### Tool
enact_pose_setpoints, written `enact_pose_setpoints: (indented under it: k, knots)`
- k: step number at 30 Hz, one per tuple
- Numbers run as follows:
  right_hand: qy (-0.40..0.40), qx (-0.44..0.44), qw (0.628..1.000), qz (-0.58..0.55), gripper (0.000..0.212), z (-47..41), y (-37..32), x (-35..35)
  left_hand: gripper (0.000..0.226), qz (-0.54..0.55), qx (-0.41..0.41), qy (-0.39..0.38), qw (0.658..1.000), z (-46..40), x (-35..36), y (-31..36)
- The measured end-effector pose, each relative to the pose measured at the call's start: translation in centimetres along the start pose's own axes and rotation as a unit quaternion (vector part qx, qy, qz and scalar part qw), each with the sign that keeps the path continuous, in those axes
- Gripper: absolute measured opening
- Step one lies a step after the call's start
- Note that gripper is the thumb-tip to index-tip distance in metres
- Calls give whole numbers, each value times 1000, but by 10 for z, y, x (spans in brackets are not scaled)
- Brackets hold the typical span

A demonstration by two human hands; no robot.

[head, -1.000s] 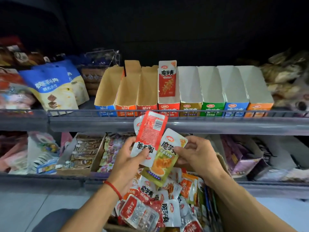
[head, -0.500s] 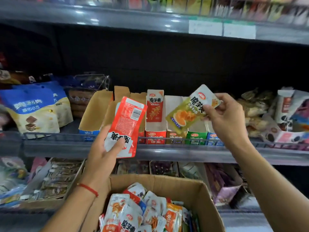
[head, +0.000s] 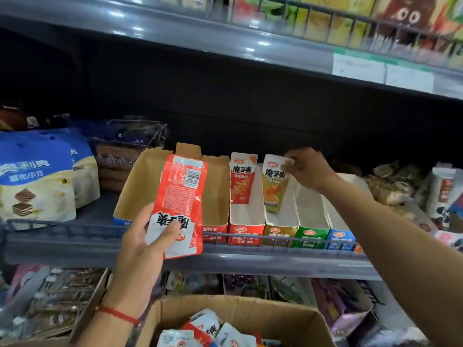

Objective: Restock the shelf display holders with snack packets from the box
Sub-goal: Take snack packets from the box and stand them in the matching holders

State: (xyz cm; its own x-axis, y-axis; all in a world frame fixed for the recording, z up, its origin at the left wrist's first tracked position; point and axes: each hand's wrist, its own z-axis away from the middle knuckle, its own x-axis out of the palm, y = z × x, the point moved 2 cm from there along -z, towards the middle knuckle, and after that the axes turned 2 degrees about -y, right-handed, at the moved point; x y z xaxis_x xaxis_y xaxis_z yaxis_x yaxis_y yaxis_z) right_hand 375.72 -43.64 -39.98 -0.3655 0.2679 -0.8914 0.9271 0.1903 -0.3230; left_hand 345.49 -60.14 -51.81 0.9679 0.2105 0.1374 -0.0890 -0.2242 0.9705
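Note:
My left hand point(head: 142, 242) grips a red snack packet point(head: 179, 206) upside down, held in front of the brown cardboard holders point(head: 215, 196) on the middle shelf. My right hand point(head: 307, 171) pinches the top corner of a yellow-green packet point(head: 274, 186), which stands upright inside the gold-fronted holder point(head: 280, 230). Beside it, a red packet point(head: 241, 181) stands in the red-fronted holder point(head: 246, 231). The green holder point(head: 312, 234) and blue holder point(head: 340, 237) to the right show no packets. The cardboard box point(head: 275, 319) with several loose packets sits at the bottom.
A wire rail point(head: 62, 225) runs along the shelf front. Blue-and-cream bags point(head: 35, 186) stand at the left, mixed snack bags point(head: 400, 186) at the right. Another stocked shelf point(head: 325, 18) hangs overhead, and a lower shelf with trays point(head: 55, 304) lies below.
My right hand has carried the yellow-green packet down into the gold-fronted holder. My left hand keeps the red packet, lifted slightly. The view has tilted upward.

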Motion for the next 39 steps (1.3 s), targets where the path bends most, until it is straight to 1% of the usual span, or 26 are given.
enact_pose_setpoints:
  k: [2, 4, 10, 15, 17, 18, 20, 22, 24, 25, 26, 27, 28, 31, 33, 35, 36, 38, 39]
  knots:
    - [-22, -13, 999, 47, 18, -7, -2, 5, 29, 2, 1, -10, 1000, 1, 0, 0]
    - [-33, -16, 996, 79, 13, -14, -2, 7, 29, 6, -2, -13, 1000, 2, -1, 0]
    - [-11, -22, 986, 162, 27, -27, -2, 10, 33, 10, -18, -24, 1000, 3, -2, -5]
    - [38, -33, 982, 183, 32, -22, 0, 14, 33, 6, -31, -32, 999, 4, -2, -10]
    - [86, -32, 984, 152, 36, -11, -8, 12, 36, 10, -42, -39, 998, 4, -3, -11]
    - [112, -44, 986, 119, 35, -1, -17, 11, 40, 17, -49, -45, 998, 5, -3, -12]
    - [127, -112, 985, 37, 31, 27, -42, 13, 45, 42, -70, -57, 995, 6, -3, -13]
    - [99, -233, 967, 2, 33, 66, -69, 19, 43, 61, -89, -69, 992, 9, -1, -13]
    - [67, -371, 924, 61, 49, 102, -88, 29, 39, 61, -101, -75, 990, 15, 3, -12]
    - [53, -425, 898, 105, 61, 115, -93, 36, 39, 60, -106, -75, 990, 19, 5, -11]
    - [40, -459, 875, 151, 72, 123, -97, 43, 40, 55, -111, -74, 989, 22, 6, -11]
    - [30, -476, 858, 189, 78, 128, -99, 48, 42, 50, -117, -75, 989, 25, 8, -10]
    - [24, -485, 847, 214, 79, 130, -99, 51, 44, 48, -120, -78, 989, 29, 8, -9]
    - [29, -506, 832, 225, 68, 135, -93, 50, 44, 56, -131, -94, 985, 36, 6, -9]
    - [53, -526, 821, 217, 60, 138, -84, 48, 41, 81, -139, -109, 981, 40, 5, -8]
    - [97, -517, 826, 202, 54, 142, -79, 42, 42, 125, -161, -106, 973, 42, 5, -8]
    - [120, -498, 838, 188, 51, 143, -76, 39, 43, 148, -171, -99, 969, 42, 4, -8]
    - [156, -429, 880, 130, 36, 144, -70, 33, 46, 167, -167, -82, 968, 42, 0, -8]
    - [170, -375, 908, 79, 27, 146, -68, 29, 47, 162, -158, -74, 971, 41, -2, -8]
